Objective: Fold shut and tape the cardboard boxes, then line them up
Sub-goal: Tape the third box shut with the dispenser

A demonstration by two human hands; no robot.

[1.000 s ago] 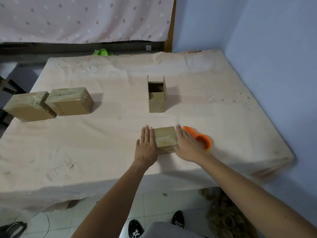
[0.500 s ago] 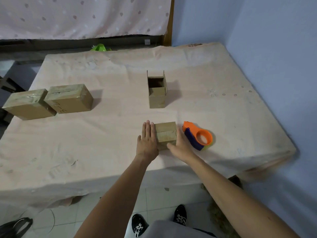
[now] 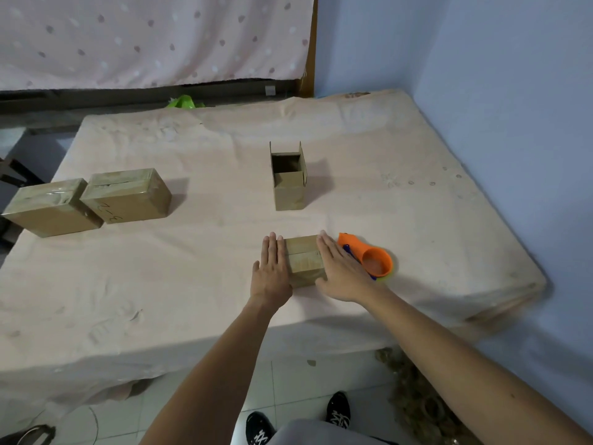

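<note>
A small closed cardboard box (image 3: 304, 258) sits near the front of the cloth-covered table (image 3: 192, 284). My left hand (image 3: 272, 271) lies flat against its left side, fingers straight. My right hand (image 3: 340, 268) presses flat on its right side. An orange tape dispenser (image 3: 372, 257) lies just right of my right hand, partly hidden by it. Farther back stands an open cardboard box (image 3: 288, 181) with its flaps up. Two taped boxes (image 3: 126, 195) (image 3: 51, 211) sit side by side at the left.
A blue wall runs along the table's right edge. A dotted curtain hangs behind the table, with a green object (image 3: 184, 101) at the far edge. Tiled floor and my shoes (image 3: 337, 412) show below the front edge.
My right hand slid from the box's front corner back up along its right side, covering part of the tape dispenser again. The left hand stayed in place.
</note>
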